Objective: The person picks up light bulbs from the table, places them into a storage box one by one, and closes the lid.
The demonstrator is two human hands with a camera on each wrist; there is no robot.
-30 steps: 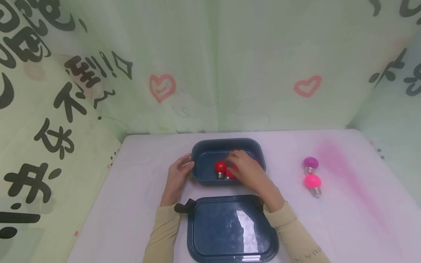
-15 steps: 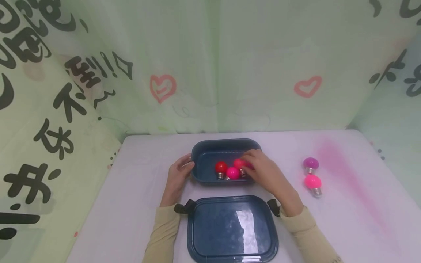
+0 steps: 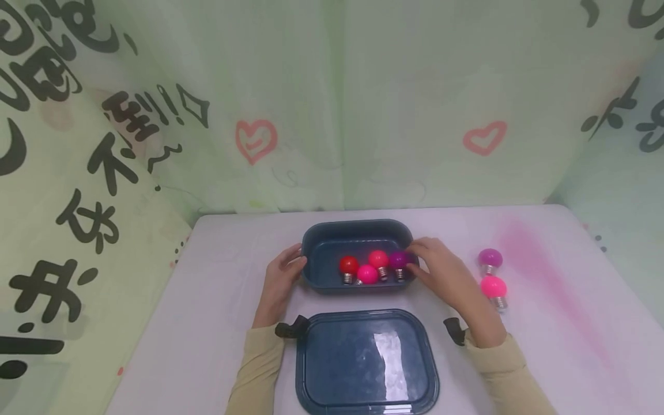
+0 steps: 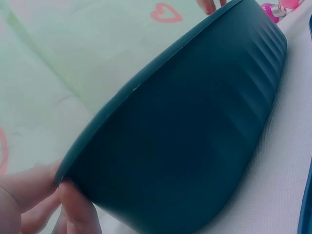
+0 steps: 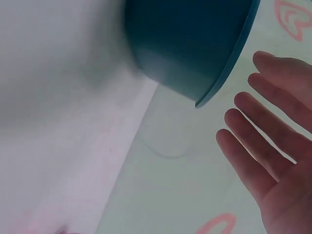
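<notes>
In the head view a dark blue plastic box [image 3: 358,226] stands near the table's back edge. Inside it lie a red light bulb [image 3: 349,264], a hot-pink bulb [image 3: 368,274], a pinkish-red bulb [image 3: 378,259] and a purple bulb [image 3: 398,259], all with silvery screw bases. My left hand [image 3: 277,282] grips the box's left end; the left wrist view has thumb and fingers at the rim's corner. My right hand [image 3: 448,279] is by the right end, fingers relaxed and spread, holding nothing; the right wrist view shows them [image 5: 253,134] apart from the box wall.
A glossy dark blue lid [image 3: 358,363] lies flat in front of the box. To the right, another purple bulb [image 3: 490,257] and a bright pink bulb [image 3: 493,286] lie on the white tabletop [image 3: 560,346]. Curtains with painted hearts and characters surround the table.
My right hand has drawn back rightward from inside the box to its right end, uncovering the pinkish-red and purple bulbs. The left hand has stayed at the left end.
</notes>
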